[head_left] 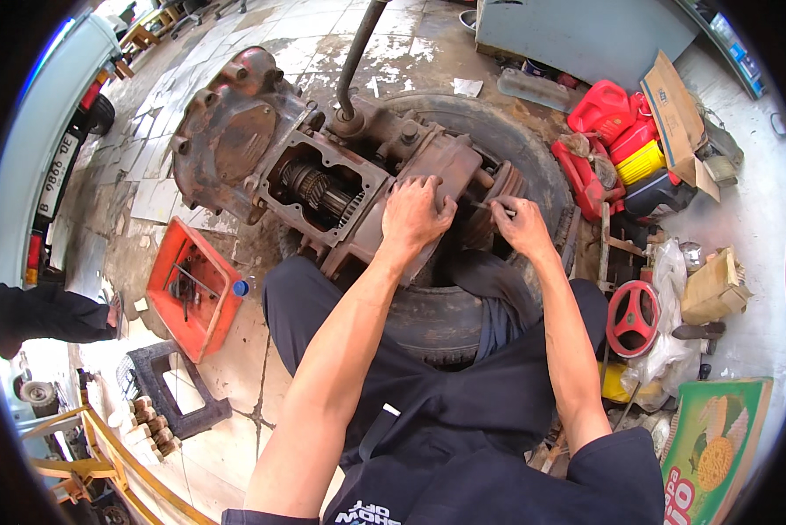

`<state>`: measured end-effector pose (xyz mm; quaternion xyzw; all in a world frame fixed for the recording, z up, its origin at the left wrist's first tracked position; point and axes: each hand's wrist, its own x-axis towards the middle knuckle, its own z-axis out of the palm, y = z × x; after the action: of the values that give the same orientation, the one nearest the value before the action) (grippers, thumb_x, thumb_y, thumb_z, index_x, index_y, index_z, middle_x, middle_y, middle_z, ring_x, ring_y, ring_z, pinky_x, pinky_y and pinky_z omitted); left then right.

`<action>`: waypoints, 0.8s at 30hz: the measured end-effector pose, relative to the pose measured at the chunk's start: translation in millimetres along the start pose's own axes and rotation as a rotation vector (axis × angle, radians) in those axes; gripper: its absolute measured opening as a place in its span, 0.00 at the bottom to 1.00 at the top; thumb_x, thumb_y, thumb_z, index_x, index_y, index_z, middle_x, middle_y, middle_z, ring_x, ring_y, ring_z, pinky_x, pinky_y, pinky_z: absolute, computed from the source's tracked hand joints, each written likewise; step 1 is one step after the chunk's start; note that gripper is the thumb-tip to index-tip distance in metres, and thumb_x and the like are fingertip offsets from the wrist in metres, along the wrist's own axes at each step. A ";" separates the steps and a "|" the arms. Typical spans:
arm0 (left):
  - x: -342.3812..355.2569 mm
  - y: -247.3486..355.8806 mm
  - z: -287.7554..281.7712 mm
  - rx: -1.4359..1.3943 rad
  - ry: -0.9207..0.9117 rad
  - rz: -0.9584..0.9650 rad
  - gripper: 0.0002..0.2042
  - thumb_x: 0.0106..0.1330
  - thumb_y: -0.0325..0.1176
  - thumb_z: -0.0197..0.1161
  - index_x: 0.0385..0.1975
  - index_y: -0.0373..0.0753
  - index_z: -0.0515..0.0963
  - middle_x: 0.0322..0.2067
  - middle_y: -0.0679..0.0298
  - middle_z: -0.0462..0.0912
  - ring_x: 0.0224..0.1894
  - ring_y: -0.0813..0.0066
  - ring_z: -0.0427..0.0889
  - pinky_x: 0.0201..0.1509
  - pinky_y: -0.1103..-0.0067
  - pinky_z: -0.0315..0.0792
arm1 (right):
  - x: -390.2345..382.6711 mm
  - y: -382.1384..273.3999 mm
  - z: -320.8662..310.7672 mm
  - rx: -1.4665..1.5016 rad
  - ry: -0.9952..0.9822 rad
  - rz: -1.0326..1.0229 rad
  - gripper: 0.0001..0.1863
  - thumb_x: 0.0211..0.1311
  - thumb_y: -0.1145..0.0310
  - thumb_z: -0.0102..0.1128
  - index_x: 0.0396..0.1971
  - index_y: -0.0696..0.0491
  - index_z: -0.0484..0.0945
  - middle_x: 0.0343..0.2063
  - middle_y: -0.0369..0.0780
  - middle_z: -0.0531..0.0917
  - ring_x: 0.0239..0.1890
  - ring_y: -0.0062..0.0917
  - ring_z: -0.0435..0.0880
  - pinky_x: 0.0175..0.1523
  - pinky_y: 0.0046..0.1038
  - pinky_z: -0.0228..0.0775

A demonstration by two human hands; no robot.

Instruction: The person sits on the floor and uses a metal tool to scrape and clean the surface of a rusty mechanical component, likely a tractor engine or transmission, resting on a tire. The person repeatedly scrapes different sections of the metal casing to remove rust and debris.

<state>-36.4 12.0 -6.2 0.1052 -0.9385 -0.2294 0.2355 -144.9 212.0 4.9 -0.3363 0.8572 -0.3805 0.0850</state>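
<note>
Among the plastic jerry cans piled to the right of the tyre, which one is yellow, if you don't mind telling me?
The yellow jerry can sits mid-pile, below the red jerry cans and above a dark container; it is the only yellow one.

One rusty gearbox (323, 166) lies on one tyre (463, 306). Two hands, left (415, 214) and right (520, 226). One orange tray (193, 289), one red steering wheel (634, 318), one black crate (170, 385).
</note>
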 end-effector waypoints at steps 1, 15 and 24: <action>-1.2 -0.6 0.3 0.004 -0.004 -0.007 0.20 0.62 0.42 0.62 0.48 0.35 0.80 0.41 0.49 0.85 0.49 0.52 0.82 0.57 0.61 0.73 | -0.5 4.7 5.8 -0.087 0.095 -0.043 0.12 0.68 0.66 0.58 0.39 0.59 0.85 0.31 0.50 0.88 0.36 0.48 0.87 0.44 0.41 0.77; 1.5 2.9 1.2 -0.022 -0.016 -0.054 0.18 0.62 0.39 0.62 0.48 0.37 0.79 0.41 0.49 0.85 0.48 0.51 0.82 0.55 0.62 0.74 | 2.0 -10.4 -19.1 0.051 0.155 0.099 0.15 0.66 0.60 0.64 0.42 0.56 0.87 0.32 0.49 0.88 0.35 0.39 0.89 0.43 0.34 0.78; 1.8 1.5 2.7 -0.010 -0.029 -0.042 0.16 0.61 0.38 0.63 0.46 0.37 0.78 0.39 0.51 0.85 0.45 0.51 0.83 0.54 0.63 0.74 | -3.8 16.0 40.4 -0.319 0.346 -0.283 0.14 0.61 0.71 0.65 0.46 0.59 0.84 0.35 0.47 0.87 0.41 0.43 0.85 0.51 0.40 0.76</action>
<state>-39.5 13.8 -6.9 0.1203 -0.9383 -0.2405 0.2175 -133.9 198.1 -35.0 -0.3920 0.8525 -0.3006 -0.1708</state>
